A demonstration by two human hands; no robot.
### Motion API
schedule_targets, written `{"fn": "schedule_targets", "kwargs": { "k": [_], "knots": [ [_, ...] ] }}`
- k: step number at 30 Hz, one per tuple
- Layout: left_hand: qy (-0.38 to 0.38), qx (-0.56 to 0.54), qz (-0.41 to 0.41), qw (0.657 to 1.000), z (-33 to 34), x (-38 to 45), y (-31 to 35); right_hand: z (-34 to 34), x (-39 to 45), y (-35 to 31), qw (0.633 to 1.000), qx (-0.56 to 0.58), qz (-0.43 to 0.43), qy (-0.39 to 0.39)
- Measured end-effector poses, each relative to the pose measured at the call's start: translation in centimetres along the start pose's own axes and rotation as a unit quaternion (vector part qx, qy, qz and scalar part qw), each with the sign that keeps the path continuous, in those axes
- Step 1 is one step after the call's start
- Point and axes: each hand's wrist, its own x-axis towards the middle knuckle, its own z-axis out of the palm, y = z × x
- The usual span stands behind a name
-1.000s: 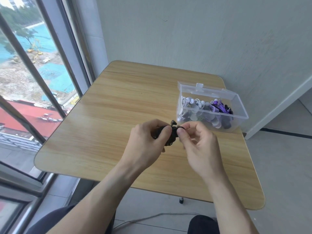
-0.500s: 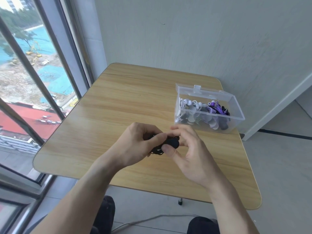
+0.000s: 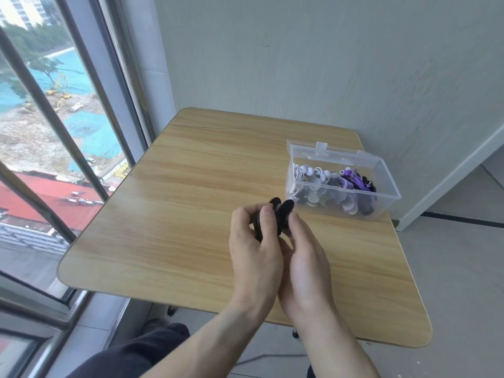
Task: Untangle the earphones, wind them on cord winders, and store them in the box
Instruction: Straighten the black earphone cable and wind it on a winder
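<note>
I pinch the black earphone bundle [image 3: 275, 214] between my left hand [image 3: 255, 249] and right hand [image 3: 304, 257], securing its wrap, clear box [image 3: 381, 211] just beyond.

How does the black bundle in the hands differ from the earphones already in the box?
The black bundle is held above the table by the left hand and right hand; the boxed earphones lie loose in the clear box. The bundle is all black; the boxed ones are mostly white and purple, with some black. The bundle is one item; the box holds several. Both look like wound cords.
</note>
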Motion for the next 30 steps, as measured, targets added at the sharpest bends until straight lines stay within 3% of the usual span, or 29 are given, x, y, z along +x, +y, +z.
{"fn": "schedule_targets", "kwargs": {
  "k": [2, 5, 9, 12, 14, 16, 18, 20, 23, 27, 30],
  "knots": [
    [0.006, -0.019, -0.017, 1.000, 0.6, 0.1, -0.2, -0.2, 0.2, 0.0, 0.999, 0.015, 0.026, 0.011],
    [-0.089, -0.034, -0.024, 0.995, 1.4, 0.3, 0.4, -1.1, 1.4, -2.0, 0.998, 0.023, 0.025, 0.054],
    [-0.227, 0.097, 0.143, 0.958, 1.3, 1.5, 0.8, -2.8, 2.8, -5.4, 0.991, -0.036, -0.055, 0.115],
    [-0.285, 0.156, 0.207, 0.923, 1.2, 2.5, 0.7, -3.1, 4.0, -7.3, 0.965, -0.128, -0.167, 0.154],
    [-0.276, 0.192, 0.216, 0.916, 1.4, 3.2, 0.6, -3.1, 6.3, -9.2, 0.902, -0.215, -0.319, 0.194],
    [-0.277, 0.214, 0.199, 0.915, 1.6, 3.8, 0.2, -3.1, 9.1, -11.5, 0.796, -0.346, -0.442, 0.229],
    [-0.305, 0.234, 0.174, 0.906, 1.5, 4.1, -0.2, -2.5, 11.5, -13.1, 0.705, -0.470, -0.486, 0.215],
    [-0.333, 0.274, 0.166, 0.887, 1.6, 4.2, -0.5, -2.5, 13.0, -13.6, 0.654, -0.578, -0.450, 0.192],
    [-0.355, 0.333, 0.149, 0.861, 1.8, 4.6, -1.0, -2.7, 14.6, -12.2, 0.618, -0.691, -0.326, 0.188],
    [-0.364, 0.325, 0.120, 0.865, 2.1, 5.0, -1.3, -2.4, 15.0, -10.8, 0.602, -0.741, -0.220, 0.198],
    [-0.358, 0.319, 0.115, 0.870, 2.2, 5.2, -1.5, -1.9, 14.6, -11.1, 0.619, -0.756, -0.161, 0.137]
  ]
}}
